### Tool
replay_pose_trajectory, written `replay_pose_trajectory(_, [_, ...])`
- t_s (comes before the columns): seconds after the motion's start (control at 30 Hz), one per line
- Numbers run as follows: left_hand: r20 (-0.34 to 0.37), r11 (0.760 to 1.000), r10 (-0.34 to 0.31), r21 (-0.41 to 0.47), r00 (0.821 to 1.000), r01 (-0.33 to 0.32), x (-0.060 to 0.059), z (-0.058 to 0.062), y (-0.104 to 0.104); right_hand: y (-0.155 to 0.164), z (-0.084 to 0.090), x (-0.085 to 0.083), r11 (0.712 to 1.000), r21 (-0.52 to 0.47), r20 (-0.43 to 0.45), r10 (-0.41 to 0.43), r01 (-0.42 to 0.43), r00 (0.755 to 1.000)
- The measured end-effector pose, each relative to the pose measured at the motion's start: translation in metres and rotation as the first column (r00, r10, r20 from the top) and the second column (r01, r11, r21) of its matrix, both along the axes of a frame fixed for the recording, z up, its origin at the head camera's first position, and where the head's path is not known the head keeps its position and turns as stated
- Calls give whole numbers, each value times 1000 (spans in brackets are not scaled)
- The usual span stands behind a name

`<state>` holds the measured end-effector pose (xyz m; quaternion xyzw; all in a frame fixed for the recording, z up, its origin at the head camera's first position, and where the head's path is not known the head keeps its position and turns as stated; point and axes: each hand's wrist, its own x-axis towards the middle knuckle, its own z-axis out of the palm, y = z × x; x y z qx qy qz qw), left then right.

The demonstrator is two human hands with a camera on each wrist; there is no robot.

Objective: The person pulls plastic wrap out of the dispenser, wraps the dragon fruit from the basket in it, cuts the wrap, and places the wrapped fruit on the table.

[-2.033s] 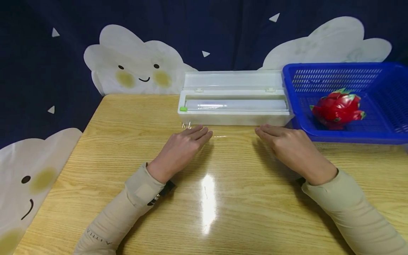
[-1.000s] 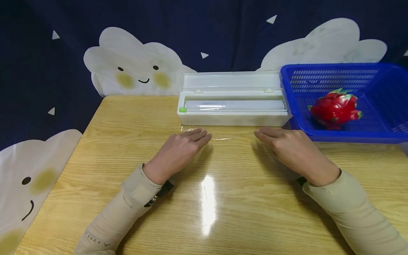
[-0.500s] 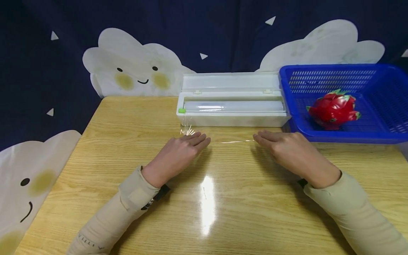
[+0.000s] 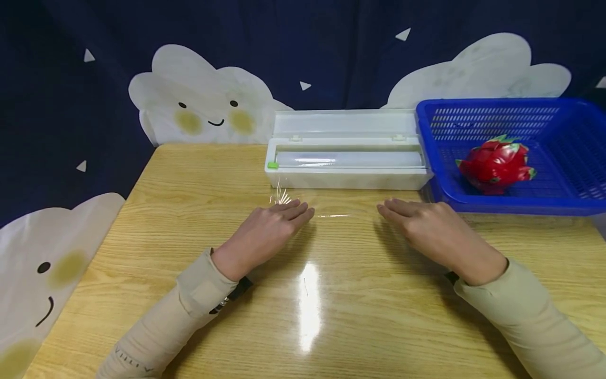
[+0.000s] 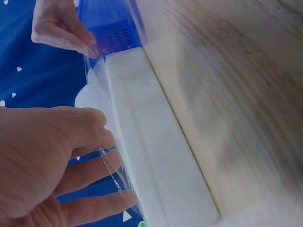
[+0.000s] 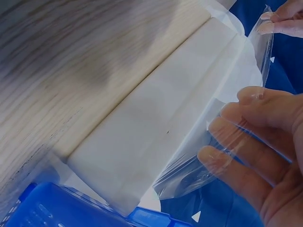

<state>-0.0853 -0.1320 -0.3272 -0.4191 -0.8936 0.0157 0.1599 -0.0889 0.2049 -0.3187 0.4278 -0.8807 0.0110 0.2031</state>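
Cling film [image 4: 331, 215]: sheet drawn out of the dispenser box [image 4: 347, 168] toward the person, front edge held just above the counter [image 4: 189, 221] between the two hands; taut, probably so it doesn't fold onto itself
Left hand [image 4: 272, 227]: fingers nearly straight, thumb underneath, pinching the left corner of the film edge; crinkle glints just beyond the fingertips
Right hand [image 4: 428, 227]: same hold on the right corner, film wraps over the fingers [image 6: 246, 142] in the right wrist view
Hand spacing: apart, roughly matching roll [image 4: 347, 158] width, keeps the sheet flat
Lid: flipped back, roll exposed, green slider [image 4: 272, 165] parked at the left end of the cutter rail
Dragon fruit [image 4: 494, 163]: in the blue basket [image 4: 521, 202], touching the box's right end, within reach
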Motion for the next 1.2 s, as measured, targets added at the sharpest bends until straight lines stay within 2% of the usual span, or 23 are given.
replay_pose_trajectory(0.63, [-14, 1000, -24, -2, 1000, 24, 6, -2, -3, -1, -1, 8, 999, 32, -8, 16, -16, 1000])
replay_pose_trajectory(0.9, [-47, 999, -36, -12, 998, 35, 10, -8, -5, 0, -4, 11, 999, 24, -25, 41, -40, 999])
replay_pose_trajectory(1.2, [-45, 999, -45, -3, 998, 45, 14, -9, -6, 0, -6, 15, 999, 32, -25, 33, -32, 999])
